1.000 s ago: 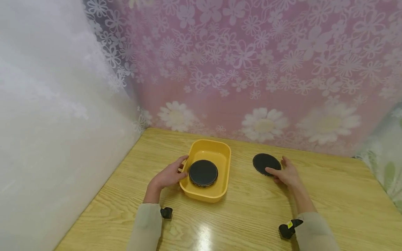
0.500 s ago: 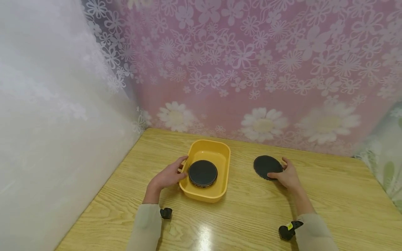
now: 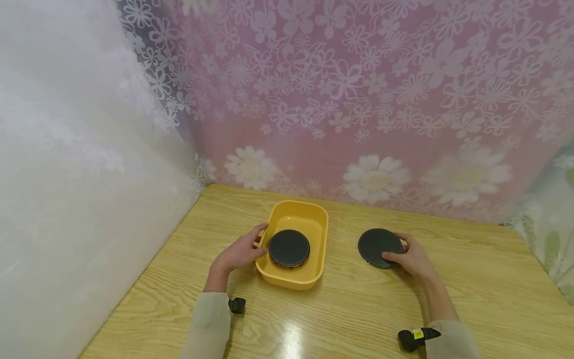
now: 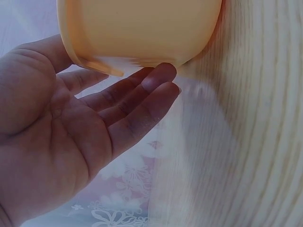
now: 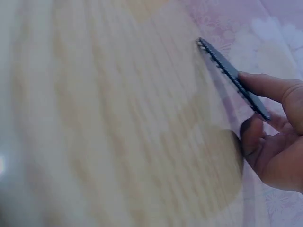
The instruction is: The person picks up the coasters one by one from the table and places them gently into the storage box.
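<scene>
My left hand point(image 3: 240, 251) grips the left rim of a yellow plastic tub point(image 3: 293, 285), thumb over the edge. Seen from the left wrist, the fingers point(image 4: 137, 111) lie against the tub's outer wall point(image 4: 137, 28). Inside the tub, towards its near end, lies a round black coaster point(image 3: 289, 248); its thick edge suggests a stack, but I cannot tell. To the right, my right hand point(image 3: 414, 257) pinches another round black coaster point(image 3: 375, 246) by its right edge, thumb on top. In the right wrist view this coaster point(image 5: 229, 71) is tilted and raised above the table, its underside edge bumpy.
The wooden table point(image 3: 341, 319) runs back to a pink floral curtain point(image 3: 314, 99). A pale sheet point(image 3: 89, 174) hangs along the left side. Bare tabletop lies between the tub and the right hand. Each wrist carries a small black camera point(image 3: 237, 305).
The right hand has lifted the coaster off the table and brought it slightly nearer to me, its fingers closing round the edge. The left hand and the tub have stayed in place.
</scene>
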Action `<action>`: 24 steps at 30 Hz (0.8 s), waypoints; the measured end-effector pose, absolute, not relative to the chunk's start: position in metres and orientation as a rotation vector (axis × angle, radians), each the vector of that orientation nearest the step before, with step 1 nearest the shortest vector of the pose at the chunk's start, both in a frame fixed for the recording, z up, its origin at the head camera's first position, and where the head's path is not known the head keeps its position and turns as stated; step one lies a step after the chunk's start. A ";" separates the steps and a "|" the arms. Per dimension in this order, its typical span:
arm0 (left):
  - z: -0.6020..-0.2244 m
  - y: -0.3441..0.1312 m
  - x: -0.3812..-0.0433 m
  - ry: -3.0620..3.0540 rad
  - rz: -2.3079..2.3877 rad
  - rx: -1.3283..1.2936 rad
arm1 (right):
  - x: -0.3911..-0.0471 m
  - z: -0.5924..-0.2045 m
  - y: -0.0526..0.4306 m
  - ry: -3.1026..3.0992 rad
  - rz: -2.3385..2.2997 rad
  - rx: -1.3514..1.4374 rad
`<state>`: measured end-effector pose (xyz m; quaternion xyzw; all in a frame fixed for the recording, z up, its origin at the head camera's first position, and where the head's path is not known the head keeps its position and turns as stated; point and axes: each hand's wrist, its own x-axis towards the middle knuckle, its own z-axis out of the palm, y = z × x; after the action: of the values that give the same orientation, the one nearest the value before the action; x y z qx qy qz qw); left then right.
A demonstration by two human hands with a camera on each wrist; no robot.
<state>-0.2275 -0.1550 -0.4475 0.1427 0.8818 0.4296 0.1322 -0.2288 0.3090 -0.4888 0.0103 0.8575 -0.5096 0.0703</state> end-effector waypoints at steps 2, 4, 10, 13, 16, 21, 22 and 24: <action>-0.449 -0.155 -0.228 2.558 1.248 0.416 | -0.223 -0.487 0.307 2.538 -1.557 0.016; -0.449 -0.155 -0.228 2.558 1.247 0.415 | -0.216 -0.486 0.306 2.481 -1.608 -0.006; -0.446 -0.154 -0.226 2.564 1.253 0.415 | -0.201 -0.483 0.301 2.321 -1.770 -0.082; -0.447 -0.154 -0.226 2.563 1.257 0.415 | -0.194 -0.481 0.297 2.276 -1.824 -0.102; -0.448 -0.154 -0.227 2.555 1.264 0.412 | -0.189 -0.480 0.293 2.235 -1.880 -0.099; -0.448 -0.153 -0.227 2.551 1.266 0.393 | -0.182 -0.480 0.288 2.089 -2.086 -0.142; -0.448 -0.153 -0.227 2.549 1.265 0.388 | -0.181 -0.481 0.286 2.043 -2.141 -0.153; -0.447 -0.153 -0.227 2.550 1.259 0.384 | -0.179 -0.482 0.284 1.934 -2.238 -0.175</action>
<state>-0.2272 -0.1535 -0.4474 0.1326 0.8804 0.4346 0.1357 -0.1791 0.2837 -0.4820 -0.0588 0.6500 -0.7524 0.0890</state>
